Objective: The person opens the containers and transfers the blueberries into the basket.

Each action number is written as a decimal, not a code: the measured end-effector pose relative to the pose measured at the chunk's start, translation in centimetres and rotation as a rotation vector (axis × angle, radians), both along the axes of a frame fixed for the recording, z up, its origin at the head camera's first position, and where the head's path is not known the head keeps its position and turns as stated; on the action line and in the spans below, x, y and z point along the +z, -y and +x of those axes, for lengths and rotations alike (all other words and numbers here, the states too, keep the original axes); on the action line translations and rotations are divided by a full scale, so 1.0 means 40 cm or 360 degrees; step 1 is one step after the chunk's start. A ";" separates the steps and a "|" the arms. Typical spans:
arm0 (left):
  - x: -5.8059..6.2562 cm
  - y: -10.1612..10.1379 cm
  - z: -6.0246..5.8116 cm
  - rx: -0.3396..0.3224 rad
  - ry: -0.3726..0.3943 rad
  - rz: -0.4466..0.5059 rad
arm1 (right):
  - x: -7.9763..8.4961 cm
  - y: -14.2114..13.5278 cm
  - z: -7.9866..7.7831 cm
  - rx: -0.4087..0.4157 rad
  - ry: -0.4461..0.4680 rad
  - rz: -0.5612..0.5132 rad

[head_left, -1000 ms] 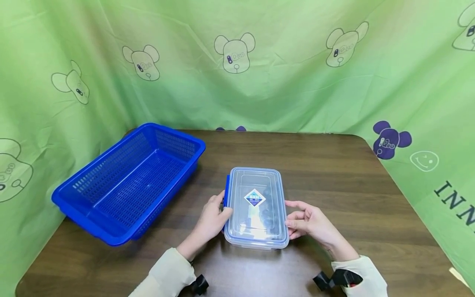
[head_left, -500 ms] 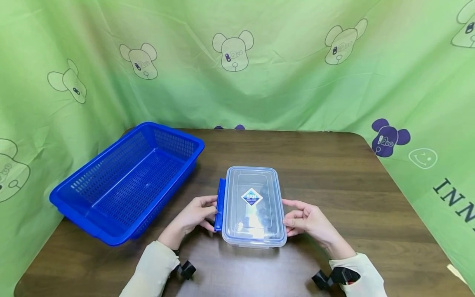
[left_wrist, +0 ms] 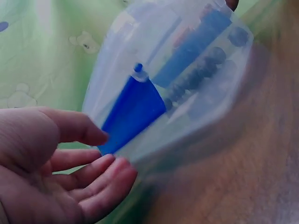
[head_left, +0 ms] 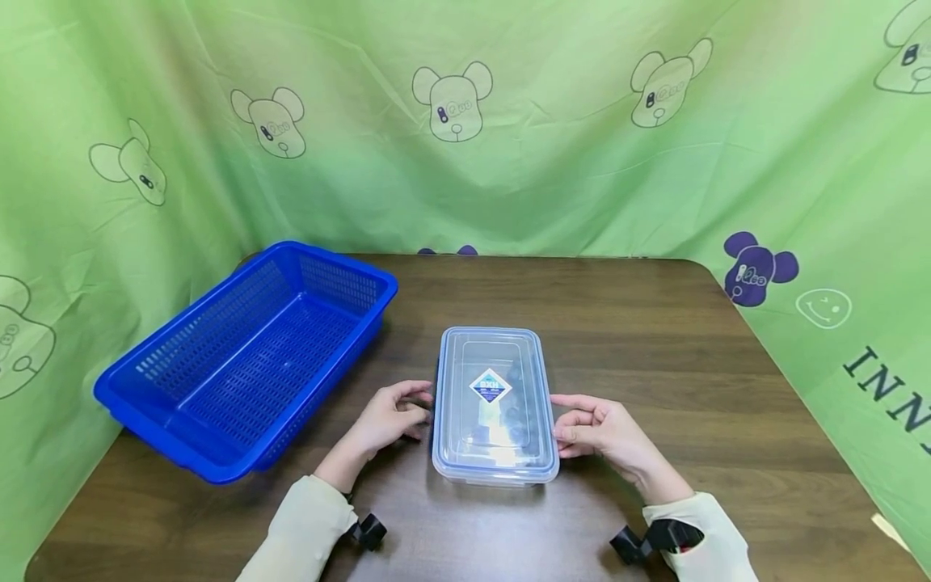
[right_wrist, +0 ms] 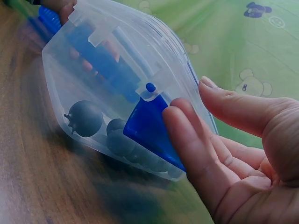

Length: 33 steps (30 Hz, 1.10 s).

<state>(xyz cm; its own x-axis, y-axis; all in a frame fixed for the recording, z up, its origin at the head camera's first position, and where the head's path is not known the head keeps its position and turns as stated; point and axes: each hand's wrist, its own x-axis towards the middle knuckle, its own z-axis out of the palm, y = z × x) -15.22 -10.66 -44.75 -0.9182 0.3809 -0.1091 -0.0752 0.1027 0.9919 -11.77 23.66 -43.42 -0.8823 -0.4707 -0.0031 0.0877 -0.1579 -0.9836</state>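
A clear plastic food storage box (head_left: 494, 404) with a lidded top and a diamond label sits on the table. Through its wall, several dark round fruit-like pieces (right_wrist: 86, 119) show, one with a small crown. My left hand (head_left: 389, 420) is at the box's left side, its loosely bent fingers by the lower edge of a blue latch (left_wrist: 133, 114) that hangs along the wall. On the opposite side, another blue latch (right_wrist: 152, 130) also hangs down, with my right hand (head_left: 596, 432) beside it. The right fingertips reach the box's side; the head view hides both latches.
A blue perforated basket (head_left: 174, 440) stands at the left of the brown wooden table (head_left: 640, 339). Green printed cloth (head_left: 553, 178) hangs behind and around the table. Black camera mounts (head_left: 658, 540) sit at the wrists.
My left hand first drew back left while the left latch stuck out from the box. That latch has since swung down out of the head view. The right hand stays at the right side.
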 end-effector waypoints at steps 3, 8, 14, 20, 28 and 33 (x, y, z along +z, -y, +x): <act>0.015 0.005 0.002 0.0038 0.0023 0.0069 | 0.000 -0.002 -0.002 0.0023 0.0000 -0.0037; 0.034 0.013 0.010 -0.0069 0.0124 0.0229 | 0.002 -0.003 -0.003 0.0051 -0.0012 -0.0079; 0.036 0.011 0.021 -0.0147 0.0060 0.0299 | 0.003 0.000 0.002 0.0015 -0.0032 -0.0063; 0.046 0.008 0.028 -0.0116 -0.0004 0.0233 | 0.010 0.008 0.010 -0.0055 -0.0068 -0.0014; 0.070 0.004 0.036 -0.0069 -0.0085 0.0274 | 0.020 0.015 0.010 -0.0105 -0.0108 -0.0047; 0.082 -0.001 0.035 -0.0079 -0.0070 0.0336 | 0.024 0.014 0.012 -0.0145 -0.0117 -0.0069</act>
<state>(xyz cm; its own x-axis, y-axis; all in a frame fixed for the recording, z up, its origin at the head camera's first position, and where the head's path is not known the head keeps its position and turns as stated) -13.80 -10.62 -41.46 -0.8998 0.4360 0.0177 -0.0313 -0.1049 0.9940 -11.29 23.09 -42.47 -0.9187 -0.3865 0.0816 -0.0010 -0.2042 -0.9789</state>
